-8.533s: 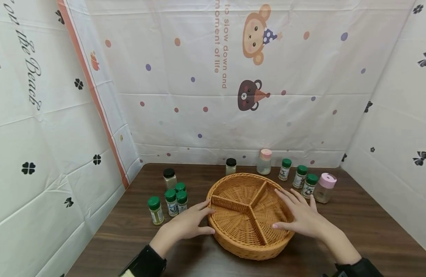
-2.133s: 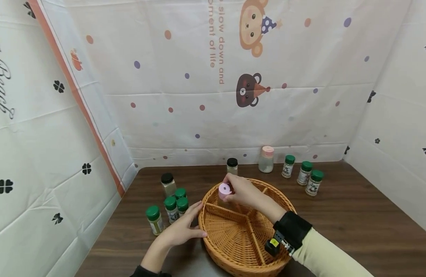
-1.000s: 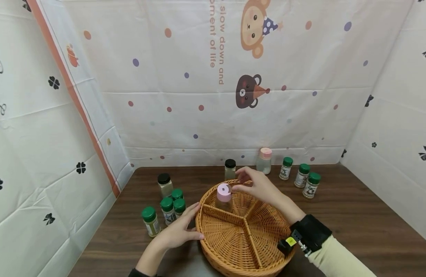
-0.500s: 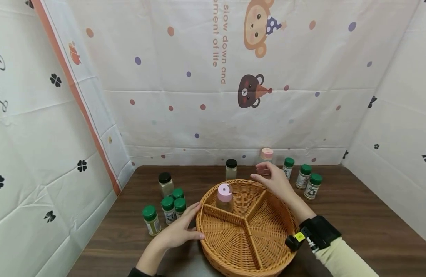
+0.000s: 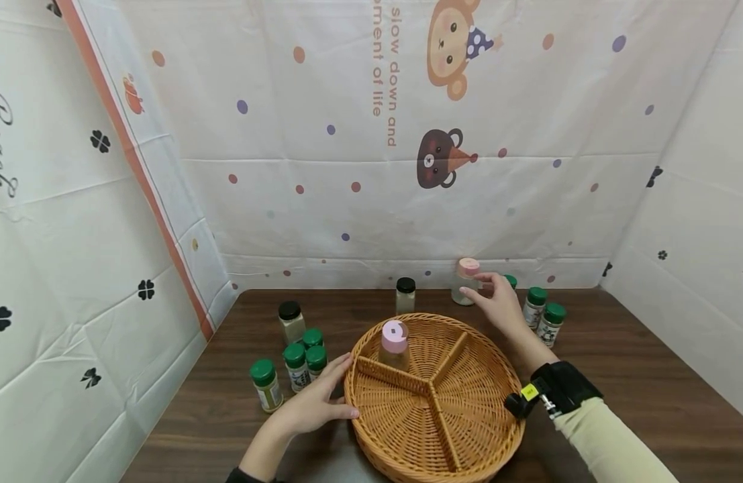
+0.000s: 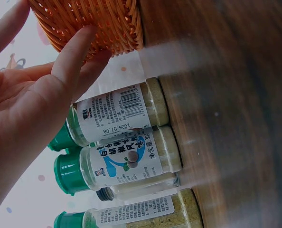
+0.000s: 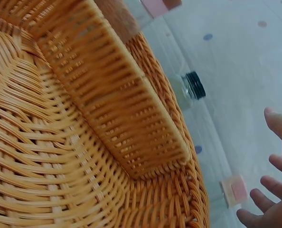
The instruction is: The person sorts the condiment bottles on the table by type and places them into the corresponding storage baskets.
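A round wicker basket (image 5: 401, 419) with three compartments stands in the middle of the table. My left hand (image 5: 311, 406) rests on its left rim; the left wrist view shows the fingers (image 6: 67, 57) stretched along the wicker wall. A clear jar with a purple lid (image 5: 394, 337) stands upright in the basket's back compartment. Behind the basket, my right hand (image 5: 501, 307) reaches beside a clear shaker jar with a pink lid (image 5: 462, 292), thumb and fingers spread. In the right wrist view, a gap shows between the fingers and that pink lid (image 7: 234, 190).
Several green-capped spice bottles (image 5: 295, 365) and a black-capped jar (image 5: 292, 322) stand left of the basket. Another black-capped jar (image 5: 405, 295) is behind it. More green-capped bottles (image 5: 551, 325) stand at right, one partly hidden by my right hand. Printed cloth (image 5: 274, 221) hangs behind the table.
The purple-lidded jar went from the table's right side into the basket, and my right hand let it go. That hand then moved right to the pink-lidded jar. My left hand stayed on the rim.
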Available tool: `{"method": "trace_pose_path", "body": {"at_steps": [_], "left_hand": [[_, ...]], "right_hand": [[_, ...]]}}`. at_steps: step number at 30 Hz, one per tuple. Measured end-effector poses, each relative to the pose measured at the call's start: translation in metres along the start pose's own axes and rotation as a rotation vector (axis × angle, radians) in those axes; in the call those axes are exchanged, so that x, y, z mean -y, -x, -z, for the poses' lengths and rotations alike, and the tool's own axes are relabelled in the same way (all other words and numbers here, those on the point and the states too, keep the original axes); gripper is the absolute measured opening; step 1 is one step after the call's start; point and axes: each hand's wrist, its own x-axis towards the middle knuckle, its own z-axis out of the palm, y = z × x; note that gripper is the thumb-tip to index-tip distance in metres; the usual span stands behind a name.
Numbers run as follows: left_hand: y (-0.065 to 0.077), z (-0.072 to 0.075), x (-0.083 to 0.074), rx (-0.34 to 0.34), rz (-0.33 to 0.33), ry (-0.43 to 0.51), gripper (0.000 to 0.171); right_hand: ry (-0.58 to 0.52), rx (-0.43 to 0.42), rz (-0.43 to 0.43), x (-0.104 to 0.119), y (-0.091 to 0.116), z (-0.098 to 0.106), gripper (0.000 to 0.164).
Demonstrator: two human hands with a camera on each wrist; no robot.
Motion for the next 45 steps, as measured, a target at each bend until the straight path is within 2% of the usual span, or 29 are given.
{"method": "trace_pose_path", "body": {"at_steps": [8,16,24,29,35,38,45], "left_hand": [[-0.001,0.001,0.001,-0.014,0.014,-0.009,0.09],[0.001,0.0,0.0,-0.011,0.01,-0.016,0.089],[0.001,0.002,0.001,-0.017,0.011,-0.02,0.089],[-0.001,0.002,0.003,-0.01,0.015,-0.007,0.089],[-0.001,0.0,0.002,-0.007,0.029,0.002,0.089],[-0.001,0.0,0.001,-0.009,0.029,-0.001,0.089],[0.0,0.002,0.001,-0.009,0.028,0.003,0.089]], "right_hand": [[0.036,-0.013,0.001,-0.007,-0.022,-0.002,0.073],[0.099,0.05,-0.071,-0.008,-0.041,-0.003,0.085],[0.103,0.079,-0.071,-0.01,-0.06,-0.007,0.086],[0.148,0.118,-0.018,-0.013,-0.065,-0.009,0.083],[0.24,0.224,0.072,-0.017,-0.066,-0.007,0.08],[0.249,0.245,0.043,-0.016,-0.065,-0.007,0.073],[0.274,0.195,0.012,-0.009,-0.062,-0.01,0.052]]}}
